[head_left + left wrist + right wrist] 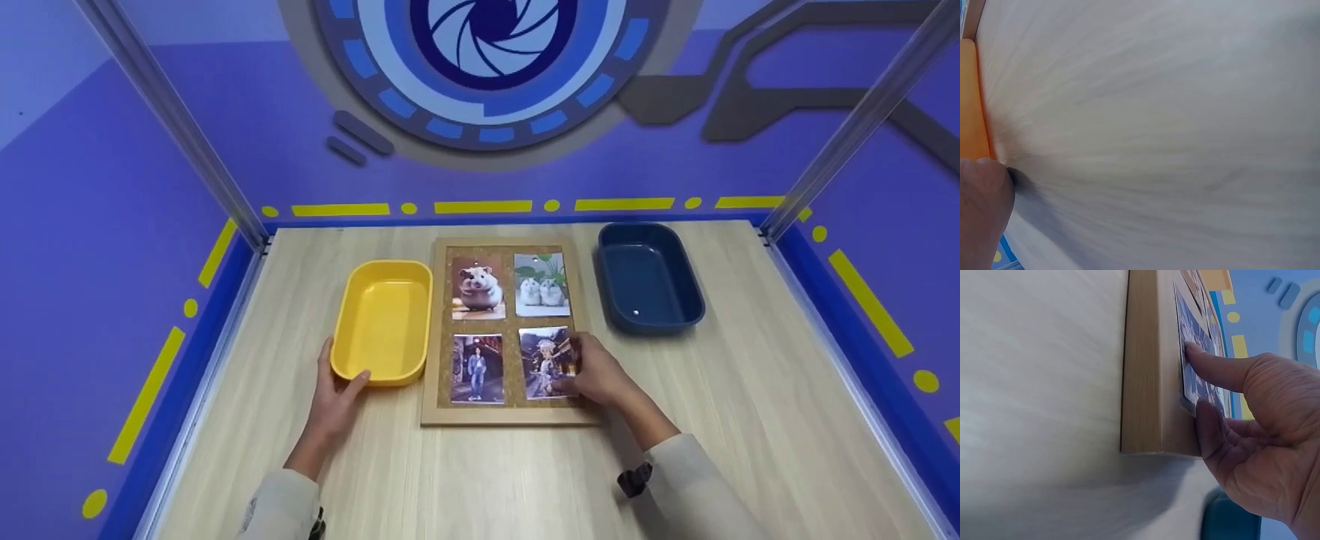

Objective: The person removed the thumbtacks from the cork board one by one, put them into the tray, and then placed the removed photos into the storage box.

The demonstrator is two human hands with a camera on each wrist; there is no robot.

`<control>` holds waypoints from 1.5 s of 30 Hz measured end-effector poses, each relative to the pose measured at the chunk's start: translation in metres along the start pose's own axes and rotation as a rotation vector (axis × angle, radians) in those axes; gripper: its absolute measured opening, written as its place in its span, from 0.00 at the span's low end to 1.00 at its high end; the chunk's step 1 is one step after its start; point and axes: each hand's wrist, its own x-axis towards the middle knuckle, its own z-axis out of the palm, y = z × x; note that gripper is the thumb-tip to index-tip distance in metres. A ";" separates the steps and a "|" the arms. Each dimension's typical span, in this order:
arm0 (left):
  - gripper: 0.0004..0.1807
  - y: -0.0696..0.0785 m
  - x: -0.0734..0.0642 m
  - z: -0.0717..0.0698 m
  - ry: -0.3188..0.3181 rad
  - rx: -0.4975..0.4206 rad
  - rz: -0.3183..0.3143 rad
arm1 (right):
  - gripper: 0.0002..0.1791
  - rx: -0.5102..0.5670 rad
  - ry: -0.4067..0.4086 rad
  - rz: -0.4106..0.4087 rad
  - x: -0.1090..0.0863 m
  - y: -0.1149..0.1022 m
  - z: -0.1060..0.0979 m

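My left hand (335, 397) grips the near left corner of a yellow tray (384, 326), thumb at its front edge and fingers along its side. Left of the dark blue tray, my right hand (600, 371) holds the lower right photo (541, 364), a figure in a white hat, on a wood-framed cork board (480, 416). In the right wrist view the thumb lies on the face of this photo and the other fingers are curled by its edge. Three more photos are on the board: a hamster (478, 289), two white animals (541, 285) and a standing person (477, 367).
A dark blue tray (651, 277) stands right of the board, with a small shiny spot (636, 312) inside. Pale wood tabletop (495, 480) lies under everything. Blue printed panels (495, 176) enclose the back and both sides.
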 end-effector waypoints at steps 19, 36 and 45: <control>0.55 -0.003 -0.002 -0.007 0.009 -0.056 -0.072 | 0.27 -0.086 0.063 0.057 0.007 -0.012 0.009; 0.56 0.000 -0.001 0.000 -0.026 -0.117 -0.066 | 0.10 0.091 0.062 0.036 -0.001 0.000 0.001; 0.55 -0.003 0.000 -0.004 -0.031 -0.095 -0.057 | 0.09 0.141 0.063 0.062 0.000 -0.003 0.003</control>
